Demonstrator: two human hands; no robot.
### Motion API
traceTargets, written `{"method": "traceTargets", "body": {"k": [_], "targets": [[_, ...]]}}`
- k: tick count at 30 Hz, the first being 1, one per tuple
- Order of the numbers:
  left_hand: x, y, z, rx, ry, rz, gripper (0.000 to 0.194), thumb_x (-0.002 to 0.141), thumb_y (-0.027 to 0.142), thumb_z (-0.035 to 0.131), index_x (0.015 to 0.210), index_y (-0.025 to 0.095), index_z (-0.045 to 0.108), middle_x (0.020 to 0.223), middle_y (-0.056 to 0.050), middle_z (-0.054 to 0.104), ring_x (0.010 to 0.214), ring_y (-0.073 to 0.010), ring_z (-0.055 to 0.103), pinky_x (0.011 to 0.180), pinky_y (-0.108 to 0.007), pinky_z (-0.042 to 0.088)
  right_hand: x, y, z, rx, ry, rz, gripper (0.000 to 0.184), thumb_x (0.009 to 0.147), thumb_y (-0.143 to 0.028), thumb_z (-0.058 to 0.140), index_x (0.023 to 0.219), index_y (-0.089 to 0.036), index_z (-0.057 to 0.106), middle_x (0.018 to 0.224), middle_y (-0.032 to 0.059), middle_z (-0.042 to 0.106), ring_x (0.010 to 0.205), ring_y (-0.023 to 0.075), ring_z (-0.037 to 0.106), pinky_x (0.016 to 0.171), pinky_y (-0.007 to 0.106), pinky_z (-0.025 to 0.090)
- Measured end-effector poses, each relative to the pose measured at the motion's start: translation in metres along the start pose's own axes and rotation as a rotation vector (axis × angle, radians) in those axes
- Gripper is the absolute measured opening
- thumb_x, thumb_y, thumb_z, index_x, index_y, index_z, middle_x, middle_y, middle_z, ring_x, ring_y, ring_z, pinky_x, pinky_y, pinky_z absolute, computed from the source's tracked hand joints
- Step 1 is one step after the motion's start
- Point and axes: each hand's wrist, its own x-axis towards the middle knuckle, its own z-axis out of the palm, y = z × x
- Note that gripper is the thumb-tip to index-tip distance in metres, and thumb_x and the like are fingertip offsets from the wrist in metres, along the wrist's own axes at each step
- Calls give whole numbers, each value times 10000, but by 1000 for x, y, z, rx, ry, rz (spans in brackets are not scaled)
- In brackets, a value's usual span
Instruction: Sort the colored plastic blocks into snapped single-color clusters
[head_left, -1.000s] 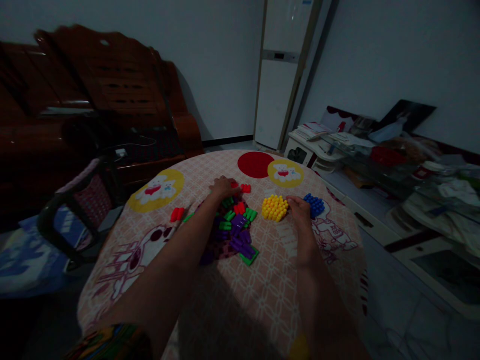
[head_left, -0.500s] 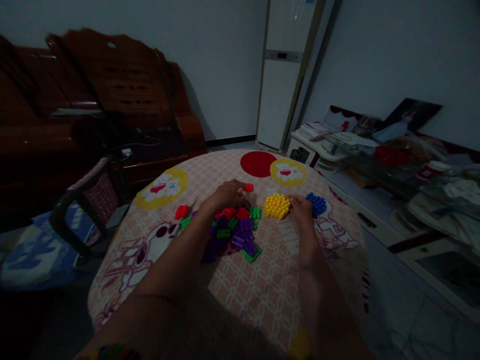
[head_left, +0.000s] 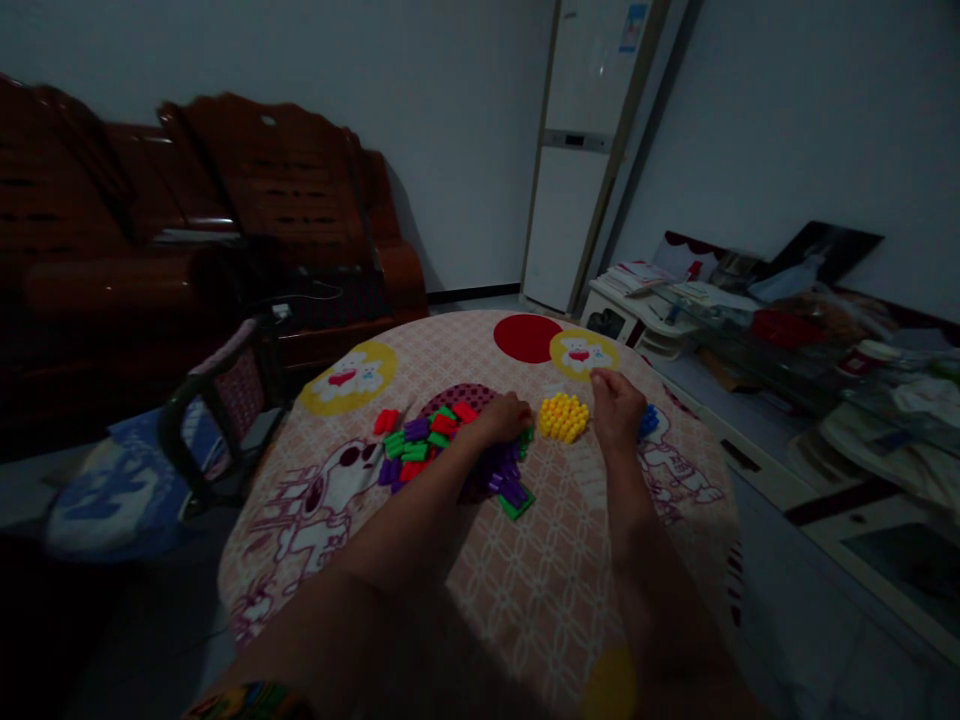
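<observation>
Blocks [head_left: 444, 425] lie beside left hand [head_left: 508, 418].

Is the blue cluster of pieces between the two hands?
No, the blue cluster lies to the right of the right hand, partly hidden by it, while the yellow cluster sits between that hand and the left hand.

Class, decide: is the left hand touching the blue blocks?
Apart. The head view shows the yellow blocks and right hand between the left hand and the blue blocks.
</observation>
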Motion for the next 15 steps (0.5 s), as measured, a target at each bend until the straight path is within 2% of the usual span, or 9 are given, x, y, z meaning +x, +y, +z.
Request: {"method": "traceTargets", "body": {"k": [3, 5, 10, 13, 15], "targets": [[-29, 3, 12, -50, 66, 108, 307, 884, 248, 559, 1126, 177, 734, 1071, -123, 716, 1029, -229, 659, 924, -312, 492, -26, -30, 9, 73, -139, -94, 316, 880, -377, 523, 954, -175, 755, 983, 89, 772, 939, 230, 701, 896, 356, 536], [-44, 5, 19, -52, 97, 140, 283, 872, 237, 570, 1093, 177, 736, 1032, -113, 719, 1000, -224, 656, 907, -312, 495, -51, -35, 16, 96, -274, -131, 292, 884, -347, 519, 939, -190, 758, 973, 85, 774, 937, 225, 706, 896, 353, 540], [-73, 17, 28, -50, 113, 175, 228, 868, 227, 573, 1005, 157, 741, 1004, -117, 717, 963, -232, 659, 880, -327, 507, -102, -21, 18, 80, -445, -119, 302, 900, -325, 498, 967, -193, 762, 991, 103, 772, 938, 234, 715, 897, 367, 546], [-88, 21, 24, -156, 134, 233, 248, 882, 218, 563, 1056, 170, 734, 1025, -104, 727, 968, -221, 670, 882, -317, 514, -116, -11, 11, 59, -497, -99, 293, 894, -316, 505, 977, -200, 761, 992, 99, 771, 921, 236, 715, 878, 370, 551], [-97, 15, 17, -253, 222, 234, 259, 908, 237, 544, 1081, 175, 727, 1076, -101, 728, 1004, -213, 669, 916, -317, 515, -120, -6, 5, 73, -502, -76, 295, 893, -313, 505, 995, -199, 758, 1007, 98, 771, 924, 235, 716, 870, 369, 554]]}}
